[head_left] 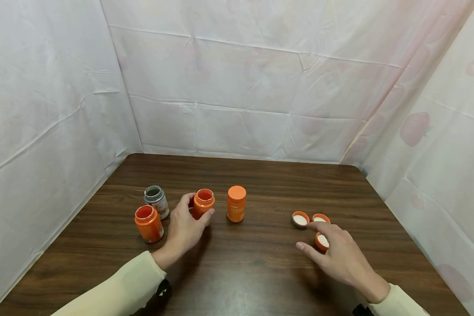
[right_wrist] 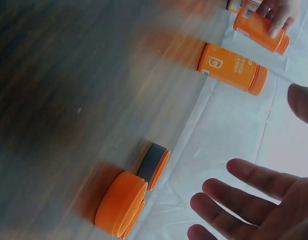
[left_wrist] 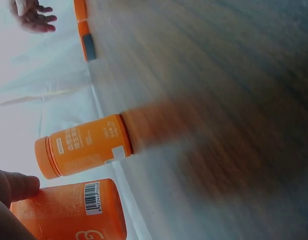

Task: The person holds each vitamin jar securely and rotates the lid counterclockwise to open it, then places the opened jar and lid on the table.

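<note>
An uncapped orange bottle (head_left: 203,204) stands roughly upright in my left hand (head_left: 184,228), thumb on one side and fingers on the other. Whether its base touches the table cannot be told. Just right of it is a capped orange bottle (head_left: 236,204), which nothing touches. My right hand (head_left: 341,254) hovers with spread fingers over several loose caps at the right. One is a dark cap (head_left: 299,220) with an orange inner rim; an orange cap (head_left: 322,241) lies partly behind the hand. In the right wrist view the fingers (right_wrist: 244,200) are apart from the orange caps (right_wrist: 121,202).
Left of my left hand stand an uncapped grey bottle (head_left: 156,202) and another uncapped orange bottle (head_left: 149,224), close together. All sit on a dark wooden table (head_left: 260,272). Pale cloth (head_left: 245,79) hangs behind and along both sides of the table.
</note>
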{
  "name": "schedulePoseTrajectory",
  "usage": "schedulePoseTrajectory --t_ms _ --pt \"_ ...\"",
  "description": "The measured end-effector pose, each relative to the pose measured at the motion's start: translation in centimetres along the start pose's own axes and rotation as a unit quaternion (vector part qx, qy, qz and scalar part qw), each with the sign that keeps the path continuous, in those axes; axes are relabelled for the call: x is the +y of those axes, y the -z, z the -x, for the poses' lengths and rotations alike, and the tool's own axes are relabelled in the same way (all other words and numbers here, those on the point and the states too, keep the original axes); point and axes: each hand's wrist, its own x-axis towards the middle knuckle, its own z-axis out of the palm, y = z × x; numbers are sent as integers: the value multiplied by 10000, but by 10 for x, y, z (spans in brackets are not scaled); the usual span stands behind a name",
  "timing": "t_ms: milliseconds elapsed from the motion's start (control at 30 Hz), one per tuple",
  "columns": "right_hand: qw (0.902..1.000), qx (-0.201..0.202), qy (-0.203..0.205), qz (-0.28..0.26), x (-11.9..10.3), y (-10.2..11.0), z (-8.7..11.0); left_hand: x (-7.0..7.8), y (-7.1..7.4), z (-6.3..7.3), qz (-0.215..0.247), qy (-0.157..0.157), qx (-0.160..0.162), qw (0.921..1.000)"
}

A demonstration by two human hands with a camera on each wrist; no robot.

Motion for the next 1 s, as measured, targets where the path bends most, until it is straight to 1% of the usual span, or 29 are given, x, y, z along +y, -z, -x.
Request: schedulePoseTrajectory --t_ms 133,200,400,500,600,767,1000 --pt "9984 169 539 23 -1 -5 1 -4 -1 -5 27 128 77 9999" --pt "9971 200 730 71 -2 -7 2 -6 -1 -7 48 215 89 9997" --pt "9954 33 938 171 -4 -10 5 -12 0 -14 68 476 69 9988" --pt "9935 21 1118 206 -6 -11 7 -15 -1 -17 96 583 73 9982" --pt "9912 10 1300 252 -7 -13 9 -20 -3 -19 121 655 165 9976" --pt "9901 -49 1373 299 -7 -14 10 -25 -5 -23 152 716 358 9967" --pt "9903 -102 1355 289 -8 -15 12 -32 -7 -26 119 985 300 9946"
